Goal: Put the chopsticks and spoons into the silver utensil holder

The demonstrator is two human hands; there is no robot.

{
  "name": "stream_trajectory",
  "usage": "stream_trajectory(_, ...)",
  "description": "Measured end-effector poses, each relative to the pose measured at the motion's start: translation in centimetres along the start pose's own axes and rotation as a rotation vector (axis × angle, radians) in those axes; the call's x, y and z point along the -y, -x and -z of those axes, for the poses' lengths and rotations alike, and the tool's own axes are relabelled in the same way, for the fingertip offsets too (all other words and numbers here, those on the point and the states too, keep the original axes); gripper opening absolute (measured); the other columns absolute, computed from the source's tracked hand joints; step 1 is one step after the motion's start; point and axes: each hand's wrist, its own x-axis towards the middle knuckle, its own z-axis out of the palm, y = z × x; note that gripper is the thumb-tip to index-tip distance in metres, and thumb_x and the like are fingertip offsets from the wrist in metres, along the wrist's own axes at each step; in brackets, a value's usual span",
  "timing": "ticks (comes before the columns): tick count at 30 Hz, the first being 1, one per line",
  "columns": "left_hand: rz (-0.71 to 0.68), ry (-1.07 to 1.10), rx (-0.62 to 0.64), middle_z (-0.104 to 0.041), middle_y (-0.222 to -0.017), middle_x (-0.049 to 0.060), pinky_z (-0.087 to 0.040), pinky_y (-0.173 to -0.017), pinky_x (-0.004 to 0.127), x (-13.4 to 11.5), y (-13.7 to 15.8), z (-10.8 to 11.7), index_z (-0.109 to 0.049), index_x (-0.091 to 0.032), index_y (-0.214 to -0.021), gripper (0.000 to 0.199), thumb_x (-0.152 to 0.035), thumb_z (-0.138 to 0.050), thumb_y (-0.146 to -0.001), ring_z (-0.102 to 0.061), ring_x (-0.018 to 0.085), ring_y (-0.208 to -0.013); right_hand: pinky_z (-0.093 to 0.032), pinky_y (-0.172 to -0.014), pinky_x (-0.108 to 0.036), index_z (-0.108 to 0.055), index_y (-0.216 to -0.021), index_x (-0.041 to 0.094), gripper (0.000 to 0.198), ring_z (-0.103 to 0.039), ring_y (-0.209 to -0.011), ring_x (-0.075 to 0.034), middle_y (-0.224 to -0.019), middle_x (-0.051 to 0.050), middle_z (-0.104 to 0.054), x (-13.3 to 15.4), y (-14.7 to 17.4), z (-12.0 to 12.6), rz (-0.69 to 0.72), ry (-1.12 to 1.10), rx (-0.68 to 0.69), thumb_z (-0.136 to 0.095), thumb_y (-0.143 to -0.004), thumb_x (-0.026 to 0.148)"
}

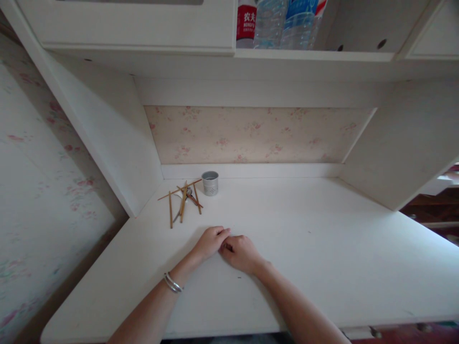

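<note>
My left hand (211,242) and my right hand (241,253) rest together on the white desk (308,272), touching at the fingers. Both are closed with the fingers curled in, and no object shows in either. A silver bangle circles my left wrist. Beyond my left hand lies a loose pile of brown chopsticks (170,210), crossing one another at angles. Among them are metal utensils, one with a rounded spoon-like bowl (189,191); their full shapes are partly covered. Just right of the pile stands a grey cylindrical holder (210,184) with small holes near its base, upright.
A white side panel (103,129) bounds the desk on the left, another (405,143) on the right. Overhead, a shelf (315,55) holds several plastic bottles (270,24). Floral wallpaper (251,136) covers the back. A small dark mark (239,277) lies near my right forearm.
</note>
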Motion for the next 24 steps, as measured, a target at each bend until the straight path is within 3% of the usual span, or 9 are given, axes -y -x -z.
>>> stream_trajectory(24,0.007,0.018,0.002,-0.040,-0.055,-0.005,-0.028,-0.057,0.026,-0.02,-0.03,-0.09,-0.040,-0.018,-0.057,0.045,-0.054,-0.041,-0.084,-0.040,0.012,-0.059,-0.032,-0.057,-0.023,-0.068,-0.080,0.019,0.024,-0.063,-0.066,-0.015,-0.075,-0.003,-0.072,0.15,-0.07,0.14,-0.017,0.013,0.022,-0.047,-0.086,0.027)
